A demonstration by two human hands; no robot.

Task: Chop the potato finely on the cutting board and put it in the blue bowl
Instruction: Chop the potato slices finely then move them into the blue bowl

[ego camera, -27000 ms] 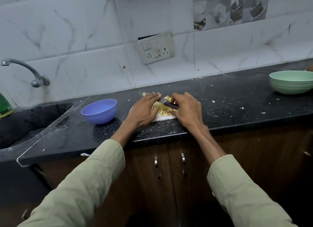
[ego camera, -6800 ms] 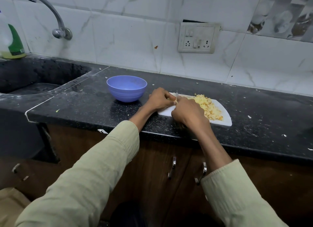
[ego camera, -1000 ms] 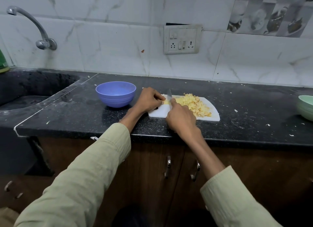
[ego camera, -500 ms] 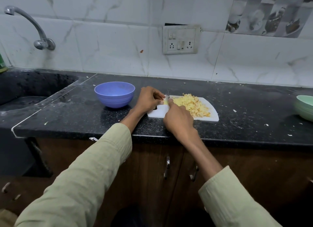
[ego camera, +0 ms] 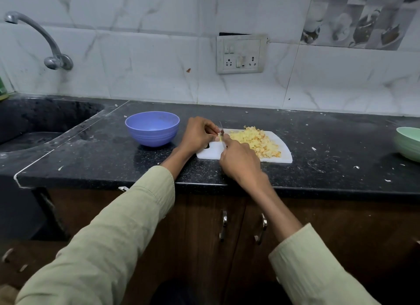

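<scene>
A white cutting board (ego camera: 283,155) lies on the black counter with a heap of finely chopped yellow potato (ego camera: 256,141) on its middle and right. At the board's left end my left hand (ego camera: 197,135) pinches a small potato piece (ego camera: 218,138). My right hand (ego camera: 241,162) grips a knife (ego camera: 221,131) whose blade stands against that piece; the handle is hidden in my fist. The blue bowl (ego camera: 152,131) stands just left of my left hand and looks to hold no potato.
A dark sink (ego camera: 34,127) with a metal tap (ego camera: 45,43) lies to the left. A green bowl (ego camera: 409,145) sits at the right edge. Small white scraps dot the counter (ego camera: 341,163). A wall socket (ego camera: 241,54) is behind the board.
Over the last second both hands stay at the board's left end, with the knife blade shifting slightly against the small piece. The view has moved a little.
</scene>
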